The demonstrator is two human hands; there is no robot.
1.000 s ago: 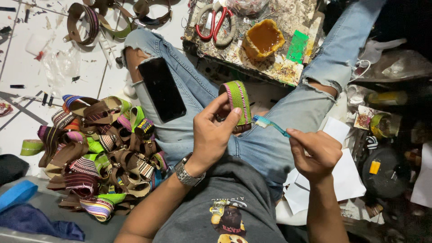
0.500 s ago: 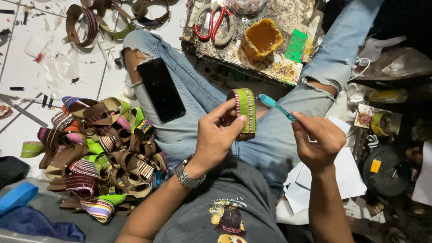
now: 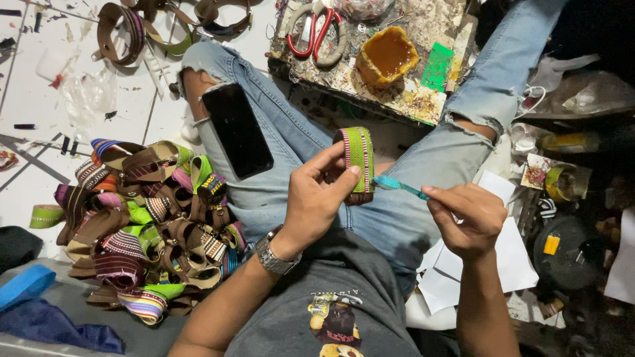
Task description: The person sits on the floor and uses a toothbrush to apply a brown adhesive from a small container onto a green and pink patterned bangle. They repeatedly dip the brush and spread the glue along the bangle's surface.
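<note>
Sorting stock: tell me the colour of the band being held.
Bright green band with red-and-white patterned edges, head view.

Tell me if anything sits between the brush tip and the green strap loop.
Nothing visible does. The right hand holds the teal brush with its tip right at the edge of the green strap loop, which the left hand holds up over the lap. The left thumb rests on the loop's face, beside the tip, not across it.
</note>
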